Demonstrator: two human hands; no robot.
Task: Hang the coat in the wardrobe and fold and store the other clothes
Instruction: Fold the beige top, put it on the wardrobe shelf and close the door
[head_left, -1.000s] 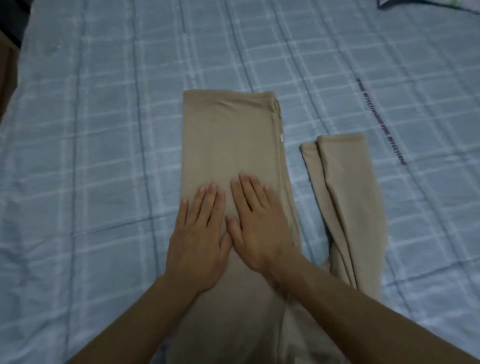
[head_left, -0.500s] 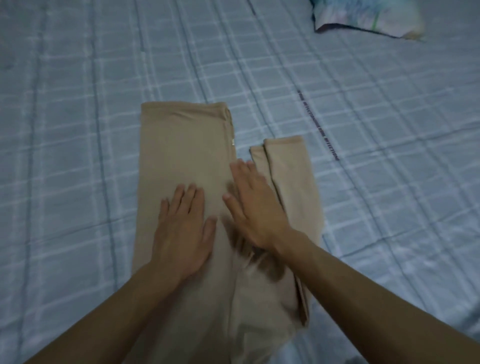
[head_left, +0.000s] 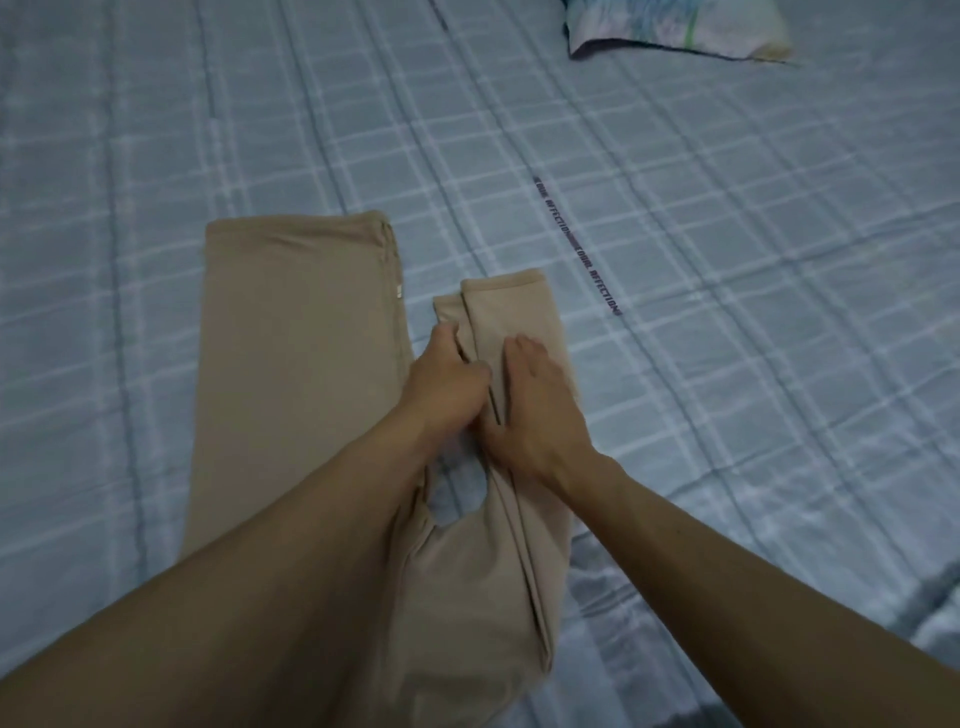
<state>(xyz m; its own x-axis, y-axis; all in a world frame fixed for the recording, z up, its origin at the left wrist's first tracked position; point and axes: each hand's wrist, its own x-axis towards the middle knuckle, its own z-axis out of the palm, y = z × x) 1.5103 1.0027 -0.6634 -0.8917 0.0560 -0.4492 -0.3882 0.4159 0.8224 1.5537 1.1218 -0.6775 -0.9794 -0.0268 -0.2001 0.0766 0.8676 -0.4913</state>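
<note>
Your beige stretch-knit garment (head_left: 296, 364) lies flat on the pale blue checked bed sheet (head_left: 727, 312), its narrower folded part at 3 o'clock of the wide panel. Your left hand (head_left: 447, 384) has its fingers curled, grasping that narrow part's edge. Your right hand (head_left: 535, 410) lies beside it, fingers released and flat on the cloth. A patterned pillow (head_left: 675, 26) sits at 1 o'clock.

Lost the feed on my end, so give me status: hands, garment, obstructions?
Left hand gripping the beige garment's sleeves; right hand flat on them. Garment half-folded on bed. Pillow far off, nothing blocking.
</note>
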